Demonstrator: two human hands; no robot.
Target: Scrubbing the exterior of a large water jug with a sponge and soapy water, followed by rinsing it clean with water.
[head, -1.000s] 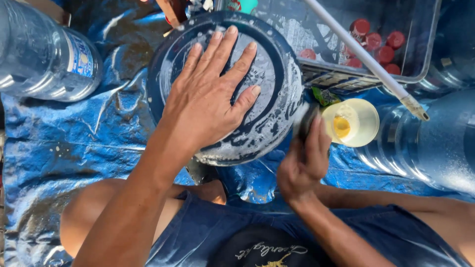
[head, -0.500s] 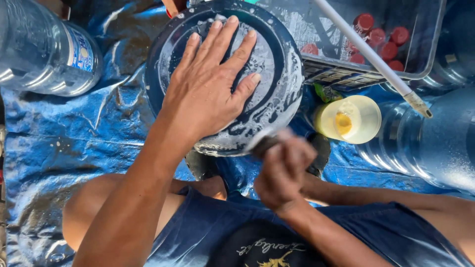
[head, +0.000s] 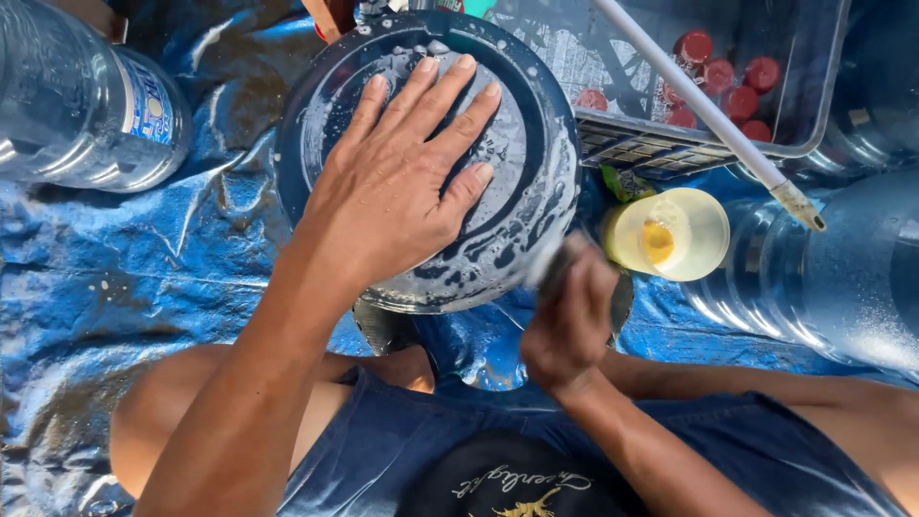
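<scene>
Soapy bottle base [head: 536, 182] under left fingers [head: 450, 105].

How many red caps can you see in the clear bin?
6 red caps show in the clear bin at upper right: one left of the white pipe, five right of it. More may be hidden.

A wet blue tarp [head: 144, 287] (crinkled) carries clear water jugs [head: 81, 105] and a plastic crate [head: 814, 105].
</scene>
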